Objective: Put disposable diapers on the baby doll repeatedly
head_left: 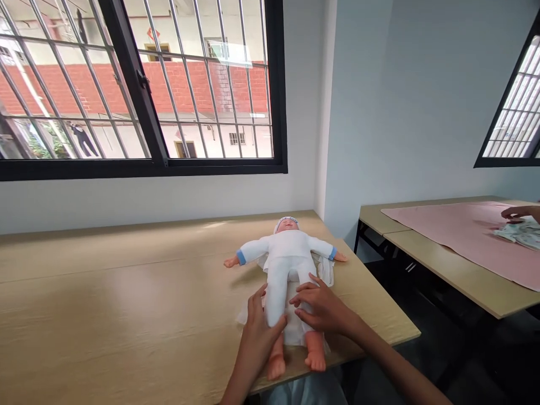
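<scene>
A baby doll (289, 246) lies on its back near the table's right corner, arms spread and bare feet toward me. It wears a white top with blue cuffs, white trousers and a white cap (287, 220). My left hand (258, 323) is curved around the lower trouser leg on the left, thumb on one side and fingers on the other. Over the other leg rests my right hand (320, 304), its fingers bent and apart, some reaching between the legs. White cloth (325, 271) shows under the doll.
The wooden table (126, 315) runs left along the wall below a barred window (202, 84). A gap separates it from a second table (455, 275) at right. There, a pink cloth (455, 230) is spread, and another person's hand (521, 212) touches a pale patterned cloth (521, 232).
</scene>
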Action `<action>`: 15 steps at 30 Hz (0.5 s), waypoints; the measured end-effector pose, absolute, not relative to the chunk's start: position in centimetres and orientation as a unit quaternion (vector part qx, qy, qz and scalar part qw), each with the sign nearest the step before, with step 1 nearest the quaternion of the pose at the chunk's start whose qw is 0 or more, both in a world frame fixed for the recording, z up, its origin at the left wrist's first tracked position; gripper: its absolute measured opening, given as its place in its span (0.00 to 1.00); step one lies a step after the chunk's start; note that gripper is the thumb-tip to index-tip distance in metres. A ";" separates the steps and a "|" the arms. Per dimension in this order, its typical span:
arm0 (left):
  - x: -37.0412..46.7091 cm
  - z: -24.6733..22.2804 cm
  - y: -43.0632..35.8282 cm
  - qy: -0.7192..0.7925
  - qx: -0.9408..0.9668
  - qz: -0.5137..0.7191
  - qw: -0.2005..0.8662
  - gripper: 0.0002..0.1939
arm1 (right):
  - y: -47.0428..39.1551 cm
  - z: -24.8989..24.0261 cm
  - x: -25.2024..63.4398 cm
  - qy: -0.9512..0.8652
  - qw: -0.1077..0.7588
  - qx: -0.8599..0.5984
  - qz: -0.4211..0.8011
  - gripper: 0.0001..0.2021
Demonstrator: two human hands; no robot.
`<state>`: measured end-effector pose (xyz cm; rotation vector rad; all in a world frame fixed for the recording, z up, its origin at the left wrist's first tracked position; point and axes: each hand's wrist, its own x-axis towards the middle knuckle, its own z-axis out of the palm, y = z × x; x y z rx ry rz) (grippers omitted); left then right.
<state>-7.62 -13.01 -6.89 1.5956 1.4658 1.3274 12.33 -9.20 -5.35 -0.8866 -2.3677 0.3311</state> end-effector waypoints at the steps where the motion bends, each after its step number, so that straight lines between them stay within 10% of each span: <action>1: -7.9 -6.7 -12.9 0.553 0.598 0.493 0.307 0.34 | -9.2 -5.2 12.8 -0.890 0.280 -0.336 0.127 0.09; 15: -9.3 -5.5 -11.6 0.556 0.543 0.470 0.419 0.33 | -10.0 -6.2 17.4 -0.915 0.148 -0.369 0.068 0.27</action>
